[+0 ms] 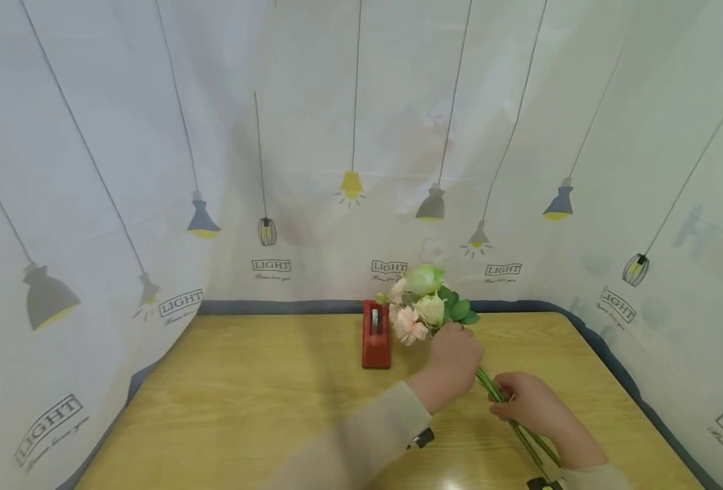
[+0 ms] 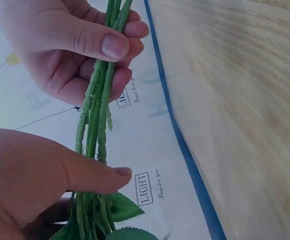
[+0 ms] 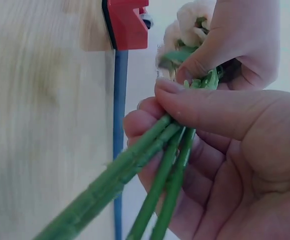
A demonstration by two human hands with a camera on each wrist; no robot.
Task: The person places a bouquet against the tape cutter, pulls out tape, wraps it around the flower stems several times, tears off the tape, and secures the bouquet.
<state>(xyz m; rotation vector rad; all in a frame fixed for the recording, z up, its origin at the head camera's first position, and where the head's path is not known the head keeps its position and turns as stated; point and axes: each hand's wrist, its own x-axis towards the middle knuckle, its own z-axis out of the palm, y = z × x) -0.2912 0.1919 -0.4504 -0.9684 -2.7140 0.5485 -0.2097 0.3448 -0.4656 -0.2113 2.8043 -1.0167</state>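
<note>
A bouquet of flowers (image 1: 430, 309) with pale pink, cream and green blooms is held above the right part of the table. My left hand (image 1: 455, 358) grips its green stems (image 2: 93, 130) just under the blooms and leaves. Lower down, my right hand (image 1: 529, 401) pinches the same stems between thumb and fingers. In the right wrist view the stem ends (image 3: 157, 190) spread out below the right thumb. The left hand's fingers behind the stems are partly hidden in the left wrist view.
A red tape dispenser (image 1: 376, 340) stands at the table's back, left of the blooms. The wooden table (image 1: 263, 388) meets a white cloth printed with lamps (image 1: 312, 136) behind and at both sides. A small black object (image 1: 421, 438) shows by the left sleeve.
</note>
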